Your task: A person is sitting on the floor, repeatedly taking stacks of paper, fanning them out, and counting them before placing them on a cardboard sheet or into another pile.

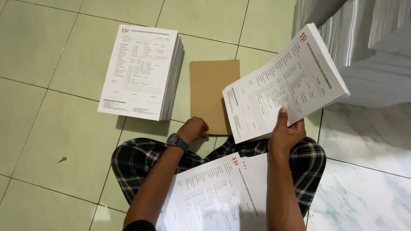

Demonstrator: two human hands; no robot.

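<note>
Forms (209,196) lie on the lap, nearest. Right hand (284,134) grips a sheaf (284,81), thumb on top, raised and tilted, long axis running up to the right. Left hand (193,129) is curled, knuckles touching the near edge of the brown card (214,92) on the floor (55,141). Stack (141,72) lies beyond, to the left; the paper piles (368,51) stand far right.

I see no packages, labels, signs or screens here; only printed paper forms and a plain brown card sheet lie around my crossed legs.
</note>
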